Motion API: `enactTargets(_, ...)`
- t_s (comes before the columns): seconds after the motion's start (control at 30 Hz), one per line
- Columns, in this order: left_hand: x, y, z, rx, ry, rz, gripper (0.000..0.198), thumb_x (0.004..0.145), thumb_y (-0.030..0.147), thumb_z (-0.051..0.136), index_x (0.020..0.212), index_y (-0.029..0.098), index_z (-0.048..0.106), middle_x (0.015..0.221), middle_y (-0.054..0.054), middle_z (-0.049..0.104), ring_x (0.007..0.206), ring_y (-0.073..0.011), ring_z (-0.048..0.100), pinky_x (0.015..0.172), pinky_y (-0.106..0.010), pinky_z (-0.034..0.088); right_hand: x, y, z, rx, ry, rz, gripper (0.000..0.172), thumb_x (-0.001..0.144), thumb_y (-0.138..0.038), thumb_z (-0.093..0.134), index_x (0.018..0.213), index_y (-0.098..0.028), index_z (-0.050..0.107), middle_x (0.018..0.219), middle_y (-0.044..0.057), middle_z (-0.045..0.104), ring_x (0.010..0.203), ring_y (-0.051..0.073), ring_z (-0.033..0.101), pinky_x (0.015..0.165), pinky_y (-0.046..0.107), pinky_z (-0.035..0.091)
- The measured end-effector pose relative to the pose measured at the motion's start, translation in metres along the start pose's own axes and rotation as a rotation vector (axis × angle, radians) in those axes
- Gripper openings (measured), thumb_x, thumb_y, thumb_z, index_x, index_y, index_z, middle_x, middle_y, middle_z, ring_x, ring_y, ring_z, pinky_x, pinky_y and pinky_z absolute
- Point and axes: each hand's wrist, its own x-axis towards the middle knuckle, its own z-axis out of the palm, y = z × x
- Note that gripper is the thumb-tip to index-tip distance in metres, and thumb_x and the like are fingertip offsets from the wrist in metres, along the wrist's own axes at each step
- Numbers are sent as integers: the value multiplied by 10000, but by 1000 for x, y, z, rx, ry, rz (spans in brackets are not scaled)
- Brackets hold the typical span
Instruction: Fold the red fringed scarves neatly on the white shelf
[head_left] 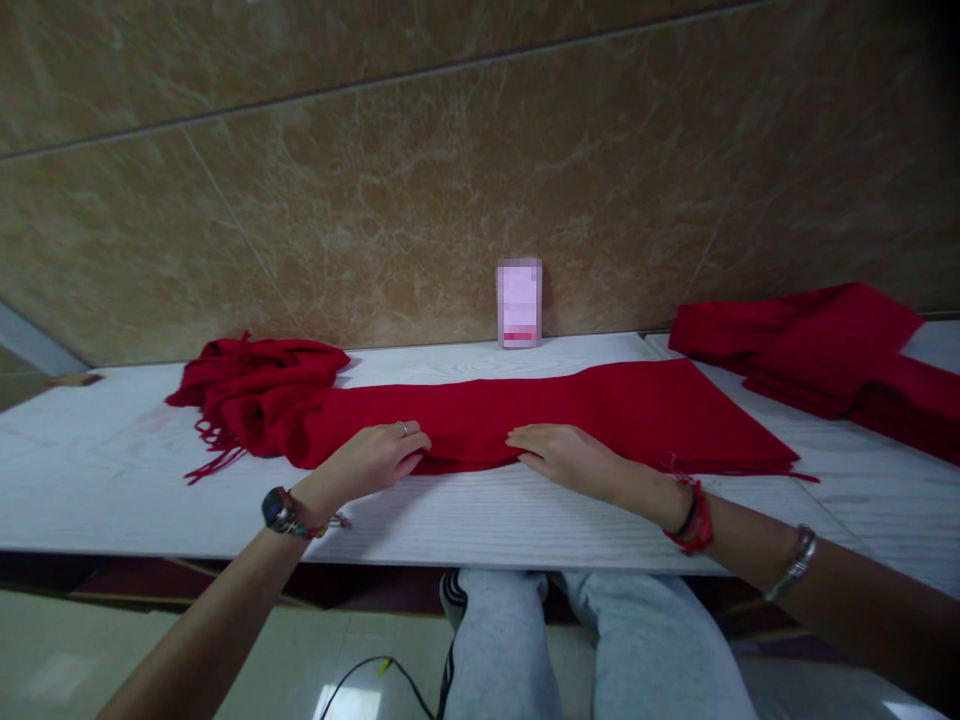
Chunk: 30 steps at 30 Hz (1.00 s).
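Observation:
A long red scarf lies folded lengthwise across the white table, flat on the right and ending in a slanted edge. Its left part bunches into a crumpled heap with fringe hanging out. At the scarf's near edge, left of its middle, my left hand is closed with curled fingers gripping the cloth. My right hand holds the same edge farther right, fingers together and bent over the fabric; the thumb is partly hidden.
More folded red cloth lies at the right by the wall. A phone-like upright item, its front blurred, leans on the brown tiled wall. The white table ends just before my legs. A dark cable curves over the floor.

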Motion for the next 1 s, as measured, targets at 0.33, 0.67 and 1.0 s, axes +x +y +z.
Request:
enactTargets(0.33, -2, 1, 8, 5, 19, -9, 190, 880, 176, 402, 936, 167, 583, 918, -58, 596, 809, -166, 573, 716, -269, 457, -26, 8, -2, 54, 139, 130, 284, 850, -123, 447, 1022, -139, 673, 1040, 91, 680, 993, 212, 622, 904, 343, 496)
enactTargets(0.67, -9, 2, 16, -22, 4, -1, 219, 848, 128, 398, 958, 184, 579, 939, -54, 569, 834, -161, 551, 724, -263, 446, -44, 14, 0, 85, -27, -21, 359, 861, -117, 424, 1181, -160, 581, 1258, 100, 551, 1197, 202, 469, 1029, 388, 375)
enactTargets(1.0, 2, -1, 4, -17, 9, 6, 170, 845, 200, 439, 891, 163, 599, 890, -66, 581, 822, -178, 556, 760, -304, 456, -43, 7, -8, 51, -123, 67, 411, 914, -276, 388, 1317, -207, 434, 1383, 86, 417, 1310, 210, 296, 1082, 495, 184)
